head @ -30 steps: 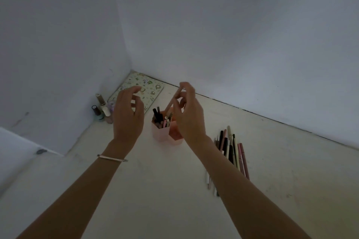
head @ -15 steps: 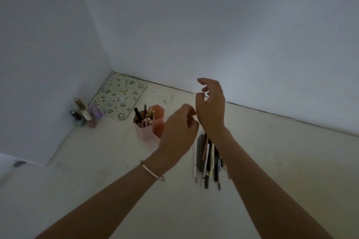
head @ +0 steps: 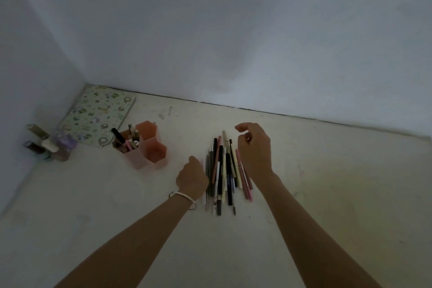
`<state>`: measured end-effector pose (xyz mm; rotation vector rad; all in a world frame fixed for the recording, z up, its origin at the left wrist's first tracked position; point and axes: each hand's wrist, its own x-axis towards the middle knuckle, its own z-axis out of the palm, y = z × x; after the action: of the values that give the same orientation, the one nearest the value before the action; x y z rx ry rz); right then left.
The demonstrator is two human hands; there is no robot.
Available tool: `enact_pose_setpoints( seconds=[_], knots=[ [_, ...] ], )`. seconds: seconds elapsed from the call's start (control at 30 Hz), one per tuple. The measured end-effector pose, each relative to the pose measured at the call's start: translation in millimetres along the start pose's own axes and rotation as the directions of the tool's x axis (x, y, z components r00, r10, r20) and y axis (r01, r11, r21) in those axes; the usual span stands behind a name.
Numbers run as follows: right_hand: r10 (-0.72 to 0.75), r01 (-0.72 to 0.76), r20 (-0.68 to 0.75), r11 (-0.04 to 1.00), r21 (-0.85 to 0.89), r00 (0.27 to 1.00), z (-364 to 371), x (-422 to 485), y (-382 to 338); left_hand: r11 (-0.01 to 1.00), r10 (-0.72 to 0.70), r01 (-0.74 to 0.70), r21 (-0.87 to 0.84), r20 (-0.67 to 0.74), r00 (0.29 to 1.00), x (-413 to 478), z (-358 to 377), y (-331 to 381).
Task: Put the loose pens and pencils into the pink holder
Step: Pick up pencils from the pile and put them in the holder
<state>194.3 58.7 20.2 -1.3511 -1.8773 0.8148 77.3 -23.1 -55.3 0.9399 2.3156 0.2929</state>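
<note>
The pink holder, made of hexagonal cups, stands on the pale table to the left. Several pens stick out of its left cup; the other cups look empty. A pile of loose pens and pencils lies side by side in the middle. My left hand rests at the pile's left edge, knuckles up, its fingertips hidden. My right hand hovers over the pile's right side with curled, parted fingers and nothing in them.
A flower-patterned pad lies in the far left corner. Several small bottles stand by the left wall. White walls close off the back and the left. Bare tabletop stretches to the right of the pile.
My right hand held a pink pencil over the holder; it is now empty. Both hands have moved right from the holder and come down to the loose pile.
</note>
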Motion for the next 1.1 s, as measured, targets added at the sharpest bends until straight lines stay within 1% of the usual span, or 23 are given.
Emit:
enact_pose_setpoints(
  seconds=[0.1,0.17,0.2,0.27,0.33,0.4,0.5,0.63,0.7,0.8,0.87,0.93,0.97,1.0,1.07,1.1],
  knots=[
    [0.035,-0.035,0.020,0.999,0.002,0.999,3,-3,6,0.999,-0.011,0.013,-0.050,0.041,0.999,2,-2,0],
    [0.049,-0.049,0.020,0.998,-0.038,0.999,8,-1,10,0.989,0.003,0.001,-0.148,0.032,0.999,1,-11,1],
    [0.064,-0.061,0.033,0.995,-0.085,0.997,11,2,12,0.977,0.019,-0.020,-0.210,-0.008,1.000,1,-18,2],
    [0.127,-0.101,0.103,0.968,-0.228,0.987,22,9,17,0.941,0.072,-0.113,-0.319,-0.137,0.988,-3,-39,3],
    [0.205,-0.127,0.185,0.923,-0.363,0.961,38,16,20,0.902,0.127,-0.215,-0.374,-0.247,0.961,-8,-61,4],
    [0.257,-0.119,0.243,0.875,-0.468,0.935,53,22,22,0.871,0.161,-0.282,-0.402,-0.307,0.938,-15,-81,3],
    [0.325,-0.152,0.236,0.825,-0.545,0.916,71,31,26,0.839,0.155,-0.319,-0.440,-0.368,0.917,-20,-102,-4],
    [0.359,-0.172,0.250,0.816,-0.552,0.899,87,35,32,0.829,0.162,-0.373,-0.416,-0.460,0.873,-23,-117,-13],
    [0.364,-0.201,0.241,0.836,-0.510,0.900,90,36,35,0.810,0.172,-0.403,-0.426,-0.485,0.857,-23,-120,-15],
    [0.339,-0.257,0.219,0.907,-0.332,0.915,86,46,28,0.788,0.157,-0.421,-0.450,-0.514,0.843,-23,-128,-16],
    [0.302,-0.260,0.192,0.941,-0.217,0.934,78,58,11,0.728,0.143,-0.492,-0.478,-0.596,0.790,-21,-143,-20],
    [0.275,-0.263,0.177,0.961,-0.091,0.945,68,72,-15,0.674,0.112,-0.578,-0.460,-0.710,0.695,-14,-166,-34],
    [0.263,-0.267,0.174,0.964,0.002,0.949,63,78,-30,0.673,0.084,-0.595,-0.440,-0.753,0.652,-8,-178,-44],
    [0.253,-0.276,0.178,0.953,0.121,0.951,60,83,-46,0.692,0.049,-0.585,-0.423,-0.782,0.622,-3,-188,-55],
    [0.212,-0.267,0.190,0.898,0.350,0.959,57,85,-77,0.759,-0.007,-0.523,-0.389,-0.807,0.591,5,-199,-74],
    [0.170,-0.231,0.176,0.873,0.430,0.970,56,83,-92,0.785,-0.001,-0.500,-0.366,-0.808,0.589,9,-198,-81]
  ],
)
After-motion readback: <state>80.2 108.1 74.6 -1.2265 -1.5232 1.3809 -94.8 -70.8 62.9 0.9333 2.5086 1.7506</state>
